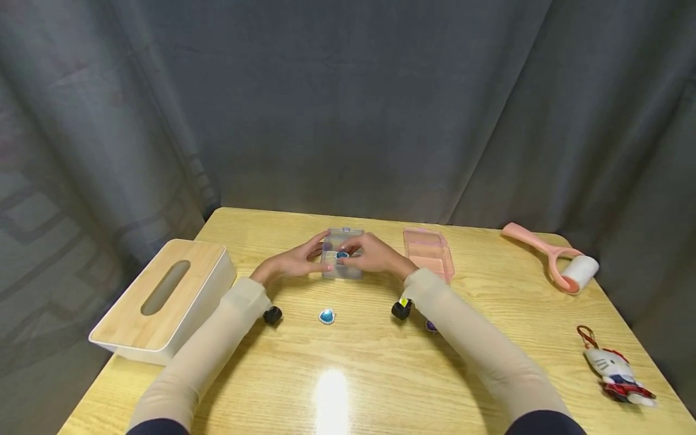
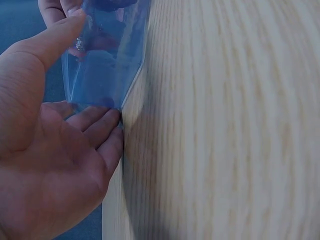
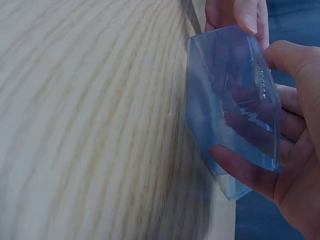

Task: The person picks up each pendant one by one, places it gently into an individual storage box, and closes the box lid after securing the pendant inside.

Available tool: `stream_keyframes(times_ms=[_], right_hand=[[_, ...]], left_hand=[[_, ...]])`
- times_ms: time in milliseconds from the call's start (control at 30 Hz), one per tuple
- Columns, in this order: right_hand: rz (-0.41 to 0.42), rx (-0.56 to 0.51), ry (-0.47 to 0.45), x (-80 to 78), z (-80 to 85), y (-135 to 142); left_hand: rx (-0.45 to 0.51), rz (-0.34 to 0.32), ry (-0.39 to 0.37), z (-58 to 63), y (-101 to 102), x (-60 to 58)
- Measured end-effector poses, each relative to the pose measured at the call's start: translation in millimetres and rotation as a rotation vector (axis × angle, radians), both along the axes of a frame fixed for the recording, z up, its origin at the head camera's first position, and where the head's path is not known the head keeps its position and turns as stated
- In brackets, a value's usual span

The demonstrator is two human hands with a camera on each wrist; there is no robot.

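Observation:
A clear plastic box (image 1: 344, 273) with its lid raised stands at the table's middle back. My left hand (image 1: 293, 261) holds its left end, thumb near the front rim; in the left wrist view, fingers touch the box's end wall. My right hand (image 1: 376, 254) reaches over the box and pinches a blue gem piece (image 1: 341, 255) with a beaded silver edge. In the right wrist view the piece's beaded edge (image 3: 262, 82) shows at the box's rim, partly hidden by the plastic. A blue heart-shaped gem piece (image 1: 327, 316) lies on the table nearer me.
An open pink plastic box (image 1: 426, 249) stands right of the clear one. A purple piece (image 1: 431, 326) lies partly under my right forearm. A wood-topped tissue box (image 1: 206, 296) is at the left; a pink lint roller (image 1: 544, 248) and a plush cat keychain (image 1: 617, 371) are at the right.

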State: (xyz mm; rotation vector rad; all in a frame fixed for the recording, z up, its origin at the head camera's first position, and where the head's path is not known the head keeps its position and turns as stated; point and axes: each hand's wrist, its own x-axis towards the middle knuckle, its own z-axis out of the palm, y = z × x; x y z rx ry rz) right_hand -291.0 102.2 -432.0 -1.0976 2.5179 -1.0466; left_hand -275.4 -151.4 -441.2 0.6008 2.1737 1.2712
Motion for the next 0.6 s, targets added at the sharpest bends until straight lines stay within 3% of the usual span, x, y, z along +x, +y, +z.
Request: stream_keyframes(times_ms=[267,600], right_hand=[[0.019,0.025,-0.021,-4.3,-3.9,-8],[-0.025,0.137,0.081,-7.4,-1.2,-20]], left_hand=[[-0.01,-0.007,-0.014,-2.3,-1,1.9],[-0.01,0.002,-0.003,-2.8,-2,-0.8]])
